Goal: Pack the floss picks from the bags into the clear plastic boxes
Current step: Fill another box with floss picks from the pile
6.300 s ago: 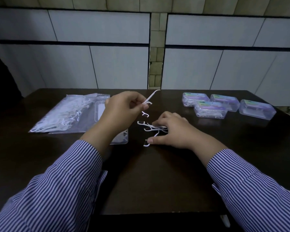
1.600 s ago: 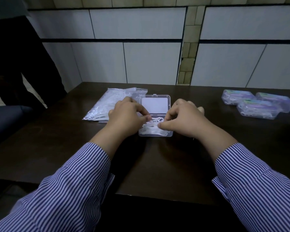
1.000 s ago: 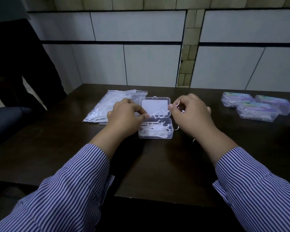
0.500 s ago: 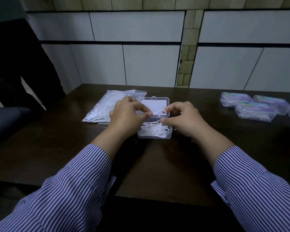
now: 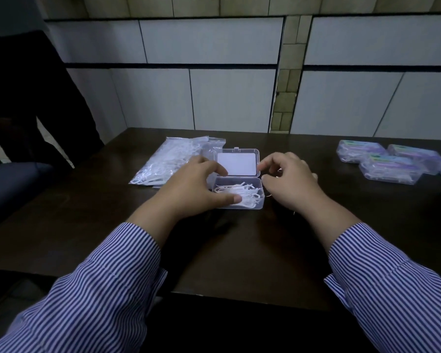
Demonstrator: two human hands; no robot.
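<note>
A clear plastic box (image 5: 257, 204) stands open in the middle of the dark table, its lid (image 5: 236, 163) laid back toward the wall. White floss picks (image 5: 242, 193) lie heaped in its base. My left hand (image 5: 191, 186) spans the box's left half, with the thumb along the front wall and the fingers at the hinge side, and it grips the box. My right hand (image 5: 292, 183) hovers just right of the box with its fingers loosely curled. Its thumb and forefinger are apart near the lid's corner with nothing between them. Clear bags of floss picks (image 5: 169, 159) lie behind my left hand.
Three closed, filled boxes (image 5: 390, 169) sit in a group at the back right, and another shows at the frame's edge. Small white bits of loose floss picks (image 5: 268, 195) show on the table (image 5: 239, 250) by my right hand. A dark chair (image 5: 10, 184) stands to the left. A tiled wall runs behind the table.
Half a second ago both hands pinched a floss pick together above the box. Now they have parted and no pick is between them. My left thumb has dropped to the box's front wall.
</note>
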